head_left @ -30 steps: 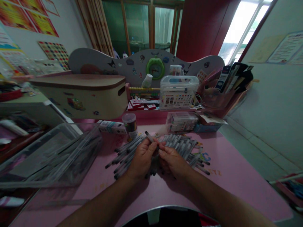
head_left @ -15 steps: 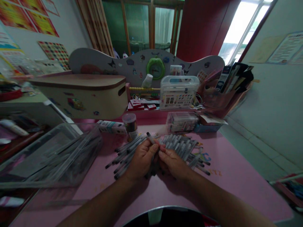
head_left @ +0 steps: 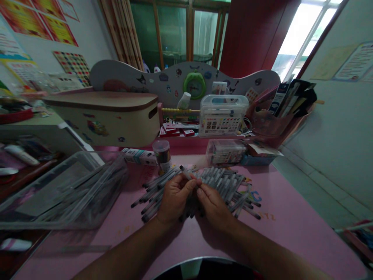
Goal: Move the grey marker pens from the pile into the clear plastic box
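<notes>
Left hand [head_left: 176,196]: grip closed around a pen [head_left: 185,173]
Pen: in front of the person, over the heap, dark end tilted up and leftward
Right hand [head_left: 214,204]: fingertips against the left's; cannot tell whether its grip has the pen's hidden end
Loose pens [head_left: 224,182]: heaped on the pink table [head_left: 291,237], around both hands
Jar [head_left: 162,152]: just behind the heap

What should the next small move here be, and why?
Probably hold the slim, dark-ended translucent pen steady in the bare left hand and ease the bare right hand slightly back: their fingertips meet near the pen's lower end, hiding it, above the loose pile of similar grey pens.
</notes>
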The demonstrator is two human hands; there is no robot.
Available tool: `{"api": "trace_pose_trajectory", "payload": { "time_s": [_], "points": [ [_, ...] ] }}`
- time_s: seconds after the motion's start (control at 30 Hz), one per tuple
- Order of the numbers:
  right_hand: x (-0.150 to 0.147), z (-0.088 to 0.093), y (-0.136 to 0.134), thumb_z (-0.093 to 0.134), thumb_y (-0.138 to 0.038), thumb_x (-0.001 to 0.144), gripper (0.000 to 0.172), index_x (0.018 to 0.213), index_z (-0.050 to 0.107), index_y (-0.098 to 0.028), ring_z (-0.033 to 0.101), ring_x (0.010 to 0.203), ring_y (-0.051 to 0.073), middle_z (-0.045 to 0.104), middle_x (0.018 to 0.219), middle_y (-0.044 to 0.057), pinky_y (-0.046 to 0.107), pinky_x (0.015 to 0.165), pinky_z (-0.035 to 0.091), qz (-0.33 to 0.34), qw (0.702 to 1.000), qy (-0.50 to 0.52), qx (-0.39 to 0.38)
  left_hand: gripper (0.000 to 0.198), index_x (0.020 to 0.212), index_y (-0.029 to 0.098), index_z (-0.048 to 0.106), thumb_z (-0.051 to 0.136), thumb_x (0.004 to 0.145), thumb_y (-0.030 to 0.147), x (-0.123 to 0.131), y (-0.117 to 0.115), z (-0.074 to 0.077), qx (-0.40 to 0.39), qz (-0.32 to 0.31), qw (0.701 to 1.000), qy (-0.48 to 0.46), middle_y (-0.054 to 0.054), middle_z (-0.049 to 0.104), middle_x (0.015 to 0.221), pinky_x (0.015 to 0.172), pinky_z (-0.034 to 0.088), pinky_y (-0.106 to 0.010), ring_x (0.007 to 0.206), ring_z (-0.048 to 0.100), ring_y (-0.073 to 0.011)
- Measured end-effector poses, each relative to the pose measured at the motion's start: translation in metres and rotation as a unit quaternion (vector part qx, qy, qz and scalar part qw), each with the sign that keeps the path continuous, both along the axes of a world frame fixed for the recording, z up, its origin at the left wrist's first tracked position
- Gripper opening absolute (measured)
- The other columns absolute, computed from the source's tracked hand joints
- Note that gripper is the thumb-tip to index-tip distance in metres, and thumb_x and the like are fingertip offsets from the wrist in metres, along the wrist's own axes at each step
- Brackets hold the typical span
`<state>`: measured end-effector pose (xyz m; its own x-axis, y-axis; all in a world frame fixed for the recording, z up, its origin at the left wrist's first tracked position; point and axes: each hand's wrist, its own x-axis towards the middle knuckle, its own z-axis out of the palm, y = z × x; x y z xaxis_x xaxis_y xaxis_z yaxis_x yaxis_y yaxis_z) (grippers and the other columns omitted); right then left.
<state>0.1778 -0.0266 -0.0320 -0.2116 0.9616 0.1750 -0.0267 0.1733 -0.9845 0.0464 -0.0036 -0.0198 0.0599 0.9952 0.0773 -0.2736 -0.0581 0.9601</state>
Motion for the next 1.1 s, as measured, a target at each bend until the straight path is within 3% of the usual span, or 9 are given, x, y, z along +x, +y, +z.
{"api": "trace_pose_trajectory", "payload": {
  "time_s": [0.17,0.37,0.47,0.6,0.67,0.83,0.97,1.1],
  "points": [
    [0.002,0.003,0.0,0.053,-0.044,0.098,0.034,0.105,0.076,-0.02,0.062,0.082,0.022,0.07,0.085,0.006,0.036,0.083,0.049,0.01,1.0,-0.004,-0.029,0.016,0.078,0.019,0.07,0.081,0.073,0.03,0.001,-0.002,-0.001,-0.03,0.013,0.999,-0.027,-0.002,0.073,0.075,0.068,0.053,-0.024,0.071,0.068,-0.0155],
    [-0.001,0.001,0.0,0.05,-0.04,0.1,0.032,0.115,0.073,-0.023,0.062,0.097,0.023,0.069,0.099,0.007,0.039,0.098,0.045,0.007,1.0,0.006,-0.012,0.011,0.077,0.019,0.071,0.078,0.077,0.027,0.0,0.001,0.0,-0.022,0.003,0.999,-0.03,0.0,0.073,0.075,0.072,0.052,-0.023,0.074,0.068,-0.014],
    [0.0,0.001,0.0,0.05,-0.042,0.099,0.033,0.116,0.071,-0.023,0.063,0.096,0.023,0.069,0.098,0.006,0.038,0.095,0.046,0.022,1.0,0.006,-0.016,0.013,0.077,0.018,0.07,0.079,0.075,0.028,-0.001,0.003,0.002,-0.011,0.002,1.0,-0.022,0.0,0.071,0.074,0.072,0.051,-0.022,0.073,0.066,-0.0131],
    [0.008,0.002,0.006,0.059,-0.048,0.093,0.033,0.11,0.069,-0.022,0.059,0.077,0.019,0.065,0.081,0.002,0.03,0.075,0.048,-0.003,0.999,0.001,-0.037,0.024,0.084,0.018,0.066,0.074,0.081,0.04,-0.007,0.011,0.004,-0.039,0.014,0.999,-0.035,-0.001,0.072,0.077,0.069,0.052,-0.022,0.072,0.067,-0.0133],
    [0.013,0.001,0.011,0.063,-0.051,0.089,0.032,0.102,0.067,-0.021,0.05,0.061,0.015,0.055,0.068,-0.002,0.025,0.058,0.041,-0.04,0.997,0.004,-0.059,0.029,0.092,0.018,0.062,0.068,0.085,0.045,-0.012,0.016,0.004,-0.07,0.005,0.997,-0.038,-0.001,0.071,0.074,0.058,0.049,-0.019,0.063,0.064,-0.0117],
    [0.022,0.0,0.025,0.064,-0.06,0.083,0.04,0.083,0.056,-0.022,0.025,0.043,0.008,0.035,0.054,-0.01,0.02,0.04,0.018,-0.068,0.982,0.082,-0.158,0.037,0.11,0.02,0.051,0.069,0.083,0.039,-0.023,0.021,0.005,-0.143,-0.166,0.975,-0.031,0.005,0.063,0.056,0.038,0.026,-0.013,0.036,0.042,-0.0055],
    [0.025,0.001,0.027,0.065,-0.068,0.077,0.05,0.067,0.046,-0.022,0.024,0.042,0.007,0.035,0.051,-0.009,0.021,0.038,0.014,-0.039,0.981,0.091,-0.168,0.036,0.101,0.022,0.049,0.073,0.079,0.037,-0.027,0.018,0.004,-0.185,-0.281,0.941,-0.048,0.005,0.06,0.051,0.034,0.018,-0.012,0.03,0.038,-0.0048],
    [0.025,0.002,0.025,0.063,-0.069,0.079,0.055,0.058,0.045,-0.021,0.025,0.041,0.007,0.034,0.047,-0.008,0.022,0.04,0.016,-0.005,0.985,0.058,-0.16,0.032,0.096,0.021,0.052,0.075,0.079,0.035,-0.027,0.017,0.0,-0.203,-0.321,0.923,-0.069,0.006,0.058,0.047,0.032,0.019,-0.012,0.029,0.037,-0.0048]
  ]
}}
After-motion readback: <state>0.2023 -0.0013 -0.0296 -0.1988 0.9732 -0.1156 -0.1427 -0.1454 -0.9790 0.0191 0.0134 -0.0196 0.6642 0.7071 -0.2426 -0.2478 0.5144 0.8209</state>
